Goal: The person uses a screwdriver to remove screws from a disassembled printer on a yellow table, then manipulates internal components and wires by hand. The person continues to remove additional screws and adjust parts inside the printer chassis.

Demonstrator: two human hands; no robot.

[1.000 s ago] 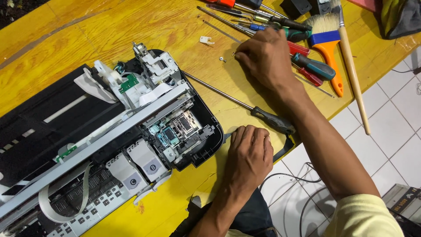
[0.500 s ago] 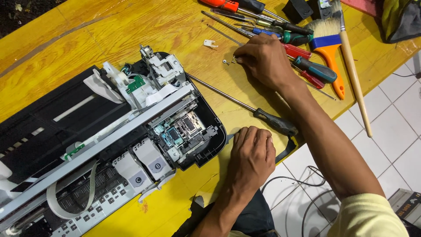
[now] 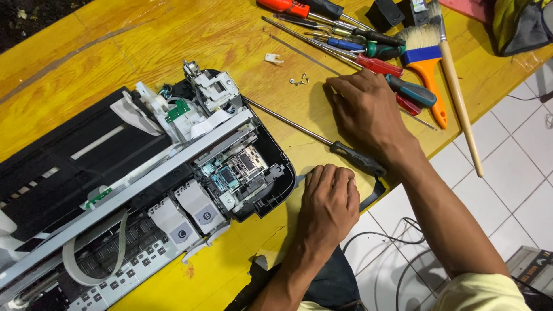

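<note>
Left hand: the left hand [image 3: 329,203] lies palm down on the yellow table [image 3: 144,52], fingers loosely together and curled a little at the tips, holding nothing; it sits just beside the front corner of the printer
Right hand: the right hand [image 3: 368,112] is spread flat on the tabletop, fingers narrow and pointing toward the small screws [image 3: 299,80], gripping nothing; its fingertips are near them but apart
Long screwdriver: a long screwdriver [image 3: 314,136] with a thin shaft and black handle lies across the table between the 2 hands, its handle passing under the right wrist
Printer: an opened printer [image 3: 138,190], cover off, fills the left half of the view; a grey metal rail runs across it at a slant
Labels on the printer: 2 pale grey caps [image 3: 193,215] at the front each carry 1 small round black mark with a letter; I cannot read more
Green board: a small green circuit board [image 3: 178,110] stands near the back corner among white plastic parts
Ribbon cable: a flat grey ribbon cable [image 3: 86,270] loops over the dark keypad strip at the lower left
White clip: a small white plastic clip [image 3: 273,57] lies alone on the wood, beyond the screws
Tool pile: several screwdrivers [image 3: 368,60] with red, blue, green and black handles lie bunched at the top, just beyond the right hand
Brush: a paintbrush [image 3: 426,69] with blue band and orange handle lies beside them, next to a plain wooden stick [image 3: 461,109]
Floor: white tiled floor [image 3: 518,155] with thin dark cables [image 3: 397,253] shows on the right
</note>
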